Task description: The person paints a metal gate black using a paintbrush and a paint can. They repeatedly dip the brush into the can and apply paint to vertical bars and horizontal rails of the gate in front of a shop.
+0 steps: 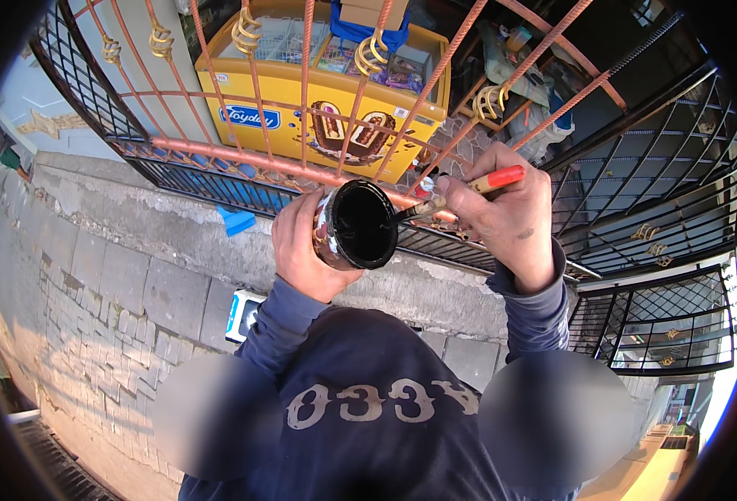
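Note:
My left hand (303, 249) is wrapped round the side of a paint can (327, 230), tilted so its open mouth shows. Glossy black paint coats the inside and the rim. In my right hand (519, 219) is a paintbrush (498, 178) with a pale handle and red end, gripped between thumb and fingers. The brush points left and down, its dark tip at the can's right rim. Whether the bristles touch the paint I cannot tell. Just beyond both hands stands a metal gate (305, 100) with reddish-brown bars, gold twisted ornaments and a pinkish-copper lower rail.
Behind the bars is a yellow chest freezer (281, 146). Black lattice panels (627, 175) stand at the right, another at the far left. A blue scrap (235, 222) lies on the concrete ledge (176, 215). Beside my left forearm is a blue-and-white object (243, 316) on the paving.

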`<state>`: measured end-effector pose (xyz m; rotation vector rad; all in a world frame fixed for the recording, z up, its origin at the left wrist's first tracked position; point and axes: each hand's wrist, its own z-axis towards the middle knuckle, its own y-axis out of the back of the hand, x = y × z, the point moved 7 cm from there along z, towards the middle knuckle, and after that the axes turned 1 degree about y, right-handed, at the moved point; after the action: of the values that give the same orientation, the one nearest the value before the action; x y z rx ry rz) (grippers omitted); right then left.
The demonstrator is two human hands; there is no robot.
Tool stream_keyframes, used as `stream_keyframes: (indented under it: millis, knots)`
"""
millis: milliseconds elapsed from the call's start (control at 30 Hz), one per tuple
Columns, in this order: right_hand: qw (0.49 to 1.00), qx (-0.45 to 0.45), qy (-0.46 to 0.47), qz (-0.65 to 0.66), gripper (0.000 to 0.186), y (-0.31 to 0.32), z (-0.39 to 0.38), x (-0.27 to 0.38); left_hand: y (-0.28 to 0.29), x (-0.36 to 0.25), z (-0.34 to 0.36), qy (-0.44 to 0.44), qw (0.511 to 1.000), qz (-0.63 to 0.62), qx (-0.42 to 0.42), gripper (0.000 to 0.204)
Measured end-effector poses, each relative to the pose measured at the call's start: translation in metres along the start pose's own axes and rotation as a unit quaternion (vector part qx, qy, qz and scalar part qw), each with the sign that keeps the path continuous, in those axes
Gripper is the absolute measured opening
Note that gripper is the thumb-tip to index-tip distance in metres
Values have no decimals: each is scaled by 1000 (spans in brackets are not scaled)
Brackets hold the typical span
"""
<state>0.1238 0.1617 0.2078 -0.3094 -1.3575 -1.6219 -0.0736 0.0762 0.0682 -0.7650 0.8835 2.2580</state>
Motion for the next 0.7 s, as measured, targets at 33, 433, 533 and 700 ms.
stream_keyframes:
  millis: [33,433,533,700]
  knots:
    - [1000,-21,3,2,26,3,0,1,-1,0,0,2,1000,-1,3,104]
    - [973,168,156,-37,21,-8,-2,24,-10,6,6,8,999,-27,23,109]
    - [987,120,95,-40,19,3,-1,17,-11,9,7,3,999,-30,24,109]
    - [986,129,111,-1,16,0,-2,22,-13,12,11,4,999,-34,38,110]
